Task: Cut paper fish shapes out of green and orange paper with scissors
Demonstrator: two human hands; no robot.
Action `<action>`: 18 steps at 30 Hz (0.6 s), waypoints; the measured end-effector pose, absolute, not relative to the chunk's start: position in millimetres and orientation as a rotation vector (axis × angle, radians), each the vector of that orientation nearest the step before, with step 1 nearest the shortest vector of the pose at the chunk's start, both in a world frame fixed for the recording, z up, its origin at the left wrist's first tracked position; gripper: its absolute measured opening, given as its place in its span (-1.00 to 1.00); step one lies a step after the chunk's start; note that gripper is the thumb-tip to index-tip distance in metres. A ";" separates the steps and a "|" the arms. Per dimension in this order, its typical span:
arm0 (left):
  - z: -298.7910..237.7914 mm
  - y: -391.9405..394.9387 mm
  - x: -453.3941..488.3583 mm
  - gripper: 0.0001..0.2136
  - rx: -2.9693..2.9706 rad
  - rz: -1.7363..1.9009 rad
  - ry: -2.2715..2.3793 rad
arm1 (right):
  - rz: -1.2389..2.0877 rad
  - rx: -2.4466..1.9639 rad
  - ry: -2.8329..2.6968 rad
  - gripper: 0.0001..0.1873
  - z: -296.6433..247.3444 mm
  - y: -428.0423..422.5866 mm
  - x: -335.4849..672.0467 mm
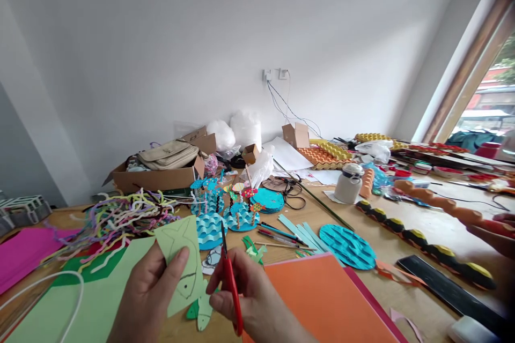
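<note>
My left hand (151,292) pinches a light green paper piece (182,257) with a fish drawn on it in pencil, thumb on its front. My right hand (245,292) is closed on red-handled scissors (230,278), whose dark blades point up beside the paper's right edge. A cut-out green fish (201,312) lies on the table just below both hands.
Orange card (322,300) lies to the right, a green sheet (72,305) and pink paper (24,249) to the left. Pipe cleaners (116,220), blue wavy discs (241,217), a cardboard box (161,174) and a white jar (349,182) crowd the table. Another person's hand (499,233) shows at the right edge.
</note>
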State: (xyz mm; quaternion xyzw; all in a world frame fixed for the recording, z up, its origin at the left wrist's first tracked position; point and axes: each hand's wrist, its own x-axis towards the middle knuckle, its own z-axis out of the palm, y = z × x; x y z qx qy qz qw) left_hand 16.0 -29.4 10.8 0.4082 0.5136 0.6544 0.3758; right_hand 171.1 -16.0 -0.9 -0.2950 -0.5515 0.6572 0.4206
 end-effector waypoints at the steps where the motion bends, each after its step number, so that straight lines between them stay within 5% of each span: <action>1: 8.5 -26.1 17.0 -0.65 1.079 1.672 1.325 | 1.642 -0.725 -1.346 -0.51 -0.4 -15.8 169.2; 11: -5.7 -22.2 36.1 -0.79 1.152 1.653 1.355 | 1.554 -0.759 -1.137 -0.62 -0.8 -14.3 163.1; 18: -0.3 -23.7 33.2 -0.73 1.202 1.331 1.426 | 1.344 -0.831 -1.259 -0.77 -1.1 -6.1 178.0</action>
